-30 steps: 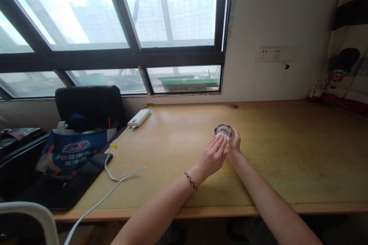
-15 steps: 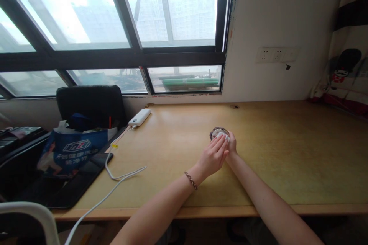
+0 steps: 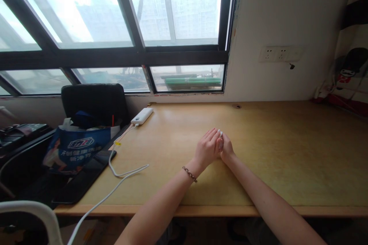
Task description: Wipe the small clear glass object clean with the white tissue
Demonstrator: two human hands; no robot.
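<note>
My left hand (image 3: 207, 146), a beaded bracelet on its wrist, curves over a small round glass dish (image 3: 221, 145). A scrap of white tissue (image 3: 220, 132) shows at its fingertips, pressed against the dish. From the other side, my right hand (image 3: 227, 147) grips the dish. Only a narrow strip of the dish is visible between the palms; my left hand hides most of it. Both hands are close together above the wooden table (image 3: 273, 153).
A white power bank (image 3: 142, 116) lies at the table's left rear, with a white cable (image 3: 123, 176) trailing forward. A black tablet-like slab (image 3: 86, 176) overhangs the left edge. Beyond it, a blue bag (image 3: 82, 143) rests on a black chair (image 3: 94, 101).
My left hand has shifted slightly left and turned around the dish. The dish, earlier showing its round face and patterned rim, is now tilted and mostly covered. The view has shifted slightly.
</note>
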